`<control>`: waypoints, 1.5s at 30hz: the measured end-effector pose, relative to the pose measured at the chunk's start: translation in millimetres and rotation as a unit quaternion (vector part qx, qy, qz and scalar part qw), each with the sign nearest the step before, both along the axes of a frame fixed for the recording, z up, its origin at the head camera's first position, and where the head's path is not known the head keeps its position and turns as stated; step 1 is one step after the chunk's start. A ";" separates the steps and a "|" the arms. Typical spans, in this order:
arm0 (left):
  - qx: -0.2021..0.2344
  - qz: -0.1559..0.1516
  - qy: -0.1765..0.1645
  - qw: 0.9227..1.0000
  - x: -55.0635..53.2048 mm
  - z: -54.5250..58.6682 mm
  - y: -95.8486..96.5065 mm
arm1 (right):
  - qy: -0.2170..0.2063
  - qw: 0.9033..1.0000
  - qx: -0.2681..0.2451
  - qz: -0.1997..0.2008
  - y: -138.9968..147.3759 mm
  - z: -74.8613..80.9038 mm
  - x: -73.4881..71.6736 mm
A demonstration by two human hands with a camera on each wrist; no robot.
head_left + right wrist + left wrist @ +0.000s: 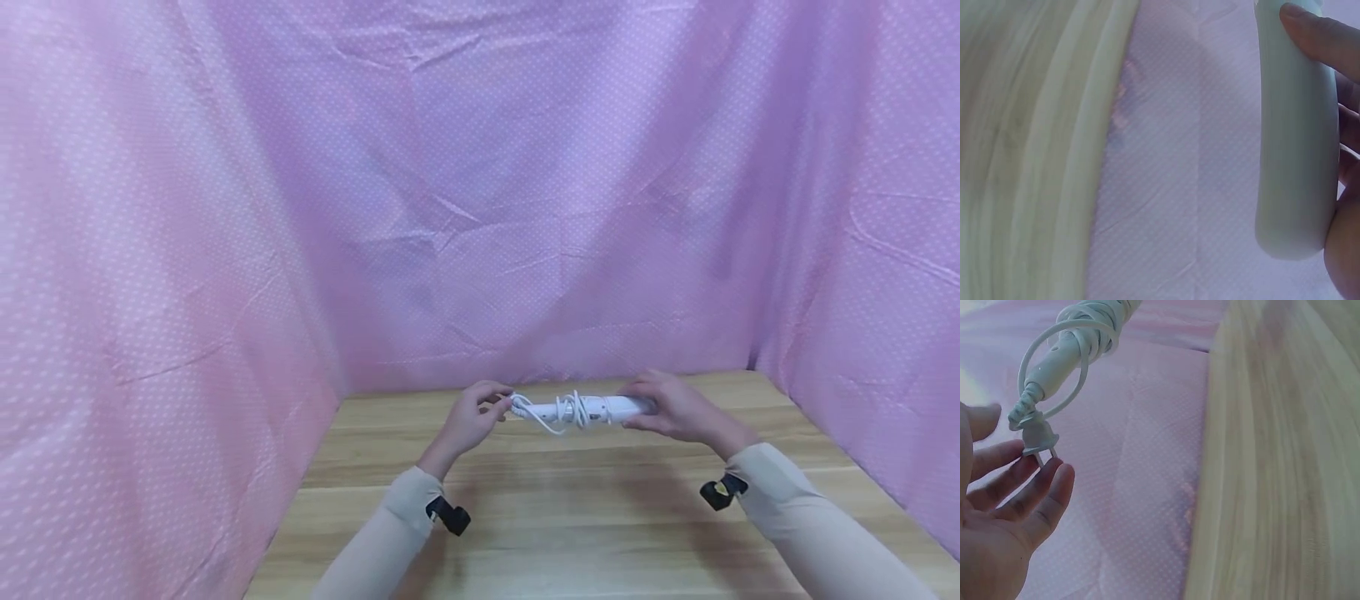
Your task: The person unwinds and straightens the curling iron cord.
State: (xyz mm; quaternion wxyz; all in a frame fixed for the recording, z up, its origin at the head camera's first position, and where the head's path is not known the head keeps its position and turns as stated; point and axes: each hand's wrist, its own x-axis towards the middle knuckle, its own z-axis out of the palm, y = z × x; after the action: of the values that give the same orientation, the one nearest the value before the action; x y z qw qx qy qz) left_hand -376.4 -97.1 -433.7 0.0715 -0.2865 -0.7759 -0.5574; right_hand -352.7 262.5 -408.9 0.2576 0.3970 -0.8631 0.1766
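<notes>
A white, long, rounded appliance that looks like a hair straightener [618, 407] is held level above the table, its white cord [1094, 331] wound in loops around its middle. My right hand [675, 407] grips its smooth right end, thumb on one side and fingers on the other. At the opposite end, the two-pin plug [1038, 435] hangs by a ribbed sleeve. My left hand [1007, 512] touches the plug and its pins with lightly bent fingertips; its thumb stands apart from the plug in the left wrist view.
Below both hands lies a wood-grain table [555, 517]. Pink dotted cloth [480, 208] hangs behind it and along both sides. A black wrist mount [450, 515] sits on the left sleeve, another mount [723, 492] on the right.
</notes>
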 end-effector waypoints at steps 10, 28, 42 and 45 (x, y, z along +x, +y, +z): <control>0.027 0.039 0.011 0.999 7.0 18.6 -17.1 | 0.044 0.999 0.004 0.006 -17.3 19.7 -0.1; 0.072 0.101 -0.028 0.992 27.3 47.8 -27.2 | 0.085 0.996 0.000 0.020 -38.2 46.0 3.8; 0.072 0.171 -0.100 0.978 44.3 50.8 -33.9 | 0.096 0.995 0.007 0.029 -56.4 49.3 6.4; 0.074 0.186 -0.101 0.975 46.1 51.1 -34.3 | 0.097 0.995 0.005 0.030 -59.5 50.8 7.0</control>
State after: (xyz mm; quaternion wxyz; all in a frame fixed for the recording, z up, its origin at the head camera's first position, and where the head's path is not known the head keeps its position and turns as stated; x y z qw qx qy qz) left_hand -330.3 -131.5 -382.6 0.1167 -0.0734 -0.7756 -0.6160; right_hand -345.7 203.0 -358.0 0.3326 0.4396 -0.8225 0.1404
